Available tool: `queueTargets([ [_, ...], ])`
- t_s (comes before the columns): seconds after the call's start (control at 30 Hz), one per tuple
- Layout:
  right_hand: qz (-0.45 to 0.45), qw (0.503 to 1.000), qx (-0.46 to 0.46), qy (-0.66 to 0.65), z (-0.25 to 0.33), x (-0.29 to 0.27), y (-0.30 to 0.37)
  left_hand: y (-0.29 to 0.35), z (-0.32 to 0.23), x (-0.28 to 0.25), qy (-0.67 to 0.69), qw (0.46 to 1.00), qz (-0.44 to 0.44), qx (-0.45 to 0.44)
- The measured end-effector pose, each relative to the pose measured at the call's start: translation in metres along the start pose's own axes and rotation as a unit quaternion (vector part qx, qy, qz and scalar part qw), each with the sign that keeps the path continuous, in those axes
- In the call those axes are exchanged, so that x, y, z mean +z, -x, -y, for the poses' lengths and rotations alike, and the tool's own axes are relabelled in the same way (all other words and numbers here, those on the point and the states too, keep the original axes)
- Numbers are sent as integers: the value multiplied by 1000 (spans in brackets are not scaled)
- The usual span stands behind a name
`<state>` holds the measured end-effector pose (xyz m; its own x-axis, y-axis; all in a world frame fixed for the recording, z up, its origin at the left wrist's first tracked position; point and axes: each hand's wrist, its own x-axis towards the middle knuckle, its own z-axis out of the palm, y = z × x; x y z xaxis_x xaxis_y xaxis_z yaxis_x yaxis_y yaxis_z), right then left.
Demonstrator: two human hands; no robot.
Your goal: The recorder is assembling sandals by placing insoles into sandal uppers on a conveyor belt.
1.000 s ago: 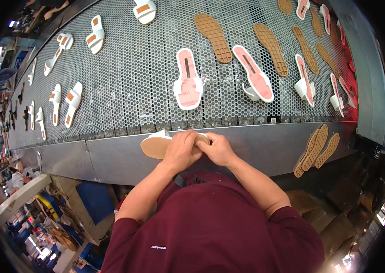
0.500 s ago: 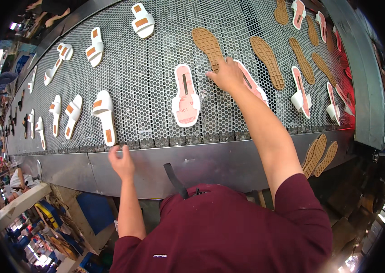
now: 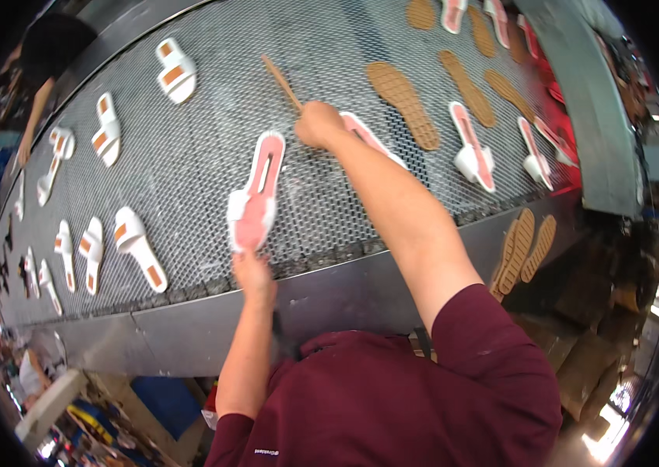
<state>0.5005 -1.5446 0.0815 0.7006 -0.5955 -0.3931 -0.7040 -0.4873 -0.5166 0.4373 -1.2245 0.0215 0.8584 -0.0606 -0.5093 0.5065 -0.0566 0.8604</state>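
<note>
My left hand [image 3: 254,272] grips the near, wide end of a white slide sandal [image 3: 254,206], whose pink underside with a dark slot faces up. The sandal leans a little to the right over the perforated conveyor [image 3: 213,156]. Farther away, my right hand [image 3: 319,126] is closed around one end of a tan outsole [image 3: 282,81], seen nearly edge-on as a thin strip. My right forearm partly covers another upturned sandal [image 3: 372,140]. To its right lies a tan outsole [image 3: 403,105] with a grid tread.
White sandals with brown insole patches [image 3: 139,249] stand along the left. More tan outsoles [image 3: 467,87] and upturned sandals [image 3: 473,148] lie on the right, before a grey metal housing [image 3: 571,117] with red light. Several outsoles [image 3: 520,245] sit by the conveyor's metal edge. Another person's arm [image 3: 35,121] shows far left.
My left hand has moved right and taken hold of the upturned sandal. My right hand has lifted the tan outsole and turned it on edge. The view has shifted and rotated.
</note>
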Motion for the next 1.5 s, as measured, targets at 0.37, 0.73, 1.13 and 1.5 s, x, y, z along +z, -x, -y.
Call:
queueTargets([
  [0.37, 256, 691, -76, -672, -65, -30, 194, 26, -140, -53, -134, 949, 243, 148],
  [0.73, 217, 824, 16, -523, -125, 30, 291, 40, -28, -12, -48, 949, 312, -24],
  [1.13, 246, 867, 31, -433, -119, 64, 314, 55, -44, -2, -40, 918, 389, -72],
  [1.5, 274, 868, 23, -413, -121, 83, 316, 70, -43, 15, -101, 929, 348, -79],
])
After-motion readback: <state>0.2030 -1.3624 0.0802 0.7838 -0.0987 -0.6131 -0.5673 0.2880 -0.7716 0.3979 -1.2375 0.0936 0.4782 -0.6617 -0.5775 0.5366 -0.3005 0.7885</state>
